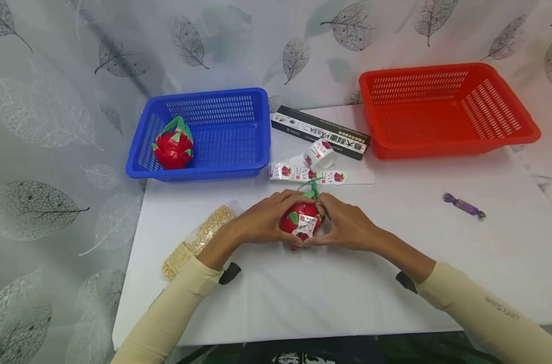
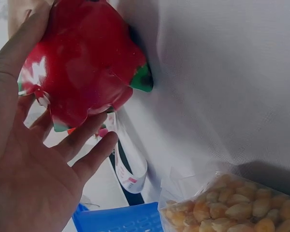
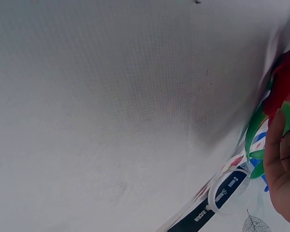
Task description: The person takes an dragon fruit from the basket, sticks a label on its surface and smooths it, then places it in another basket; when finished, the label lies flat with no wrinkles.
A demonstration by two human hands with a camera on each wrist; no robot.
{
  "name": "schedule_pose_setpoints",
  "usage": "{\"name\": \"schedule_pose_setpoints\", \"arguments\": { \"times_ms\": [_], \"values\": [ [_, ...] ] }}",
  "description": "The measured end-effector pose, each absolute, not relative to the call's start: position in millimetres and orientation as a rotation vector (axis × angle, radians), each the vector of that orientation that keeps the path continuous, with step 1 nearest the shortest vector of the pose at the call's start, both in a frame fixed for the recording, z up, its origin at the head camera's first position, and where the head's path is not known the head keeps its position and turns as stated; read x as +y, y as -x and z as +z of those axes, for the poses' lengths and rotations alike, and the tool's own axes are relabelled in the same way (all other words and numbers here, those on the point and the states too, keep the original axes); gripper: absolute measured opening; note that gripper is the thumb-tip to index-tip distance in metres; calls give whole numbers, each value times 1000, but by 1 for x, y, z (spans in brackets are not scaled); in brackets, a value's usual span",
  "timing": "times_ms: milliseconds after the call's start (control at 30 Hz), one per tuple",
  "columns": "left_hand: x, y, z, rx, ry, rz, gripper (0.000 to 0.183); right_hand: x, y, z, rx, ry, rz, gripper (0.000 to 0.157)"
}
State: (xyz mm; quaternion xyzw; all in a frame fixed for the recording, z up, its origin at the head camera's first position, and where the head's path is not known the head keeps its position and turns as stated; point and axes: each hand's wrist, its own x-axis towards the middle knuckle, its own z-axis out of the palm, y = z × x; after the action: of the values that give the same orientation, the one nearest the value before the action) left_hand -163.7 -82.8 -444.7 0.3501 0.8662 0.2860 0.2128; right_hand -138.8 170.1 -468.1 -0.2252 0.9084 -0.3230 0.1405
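Observation:
A red artificial dragon fruit (image 1: 303,208) with green leaf tips stands on the table between both hands. On its near side is a white sticker (image 1: 305,226) with a dragon fruit picture. My left hand (image 1: 267,217) cups the fruit from the left, thumb at the sticker's lower edge. From the right, my right hand (image 1: 349,225) holds it, with fingers near the green top and the thumb low by the sticker. The left wrist view shows the fruit's glossy red side (image 2: 87,58) against the left thumb and fingers. Only part of the right hand (image 3: 285,169) shows in the right wrist view.
Behind the fruit lie a sticker roll (image 1: 320,154), its unrolled strip (image 1: 303,173) and a black-and-white pasta box (image 1: 321,131). A blue basket (image 1: 226,169) holds another dragon fruit (image 1: 173,149). A red basket (image 1: 449,146), bagged corn kernels (image 1: 214,222) and a purple-wrapped candy (image 1: 464,206) also stand about.

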Motion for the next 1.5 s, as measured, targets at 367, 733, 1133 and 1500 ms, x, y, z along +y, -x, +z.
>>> {"name": "schedule_pose_setpoints", "arguments": {
  "times_ms": [367,733,1133,1500],
  "values": [
    [-80,166,-447,2426,-1000,802,92,173,129,-474,2683,595,-989,90],
    [-81,169,-442,2404,-956,858,91,161,116,-477,2793,512,-969,111],
    [-80,188,-428,2517,-802,979,66,121,112,-476,2890,322,-975,118],
    [-60,216,-431,2615,-835,1082,56,122,113,-487,2853,374,-1116,109]
  ]
}}
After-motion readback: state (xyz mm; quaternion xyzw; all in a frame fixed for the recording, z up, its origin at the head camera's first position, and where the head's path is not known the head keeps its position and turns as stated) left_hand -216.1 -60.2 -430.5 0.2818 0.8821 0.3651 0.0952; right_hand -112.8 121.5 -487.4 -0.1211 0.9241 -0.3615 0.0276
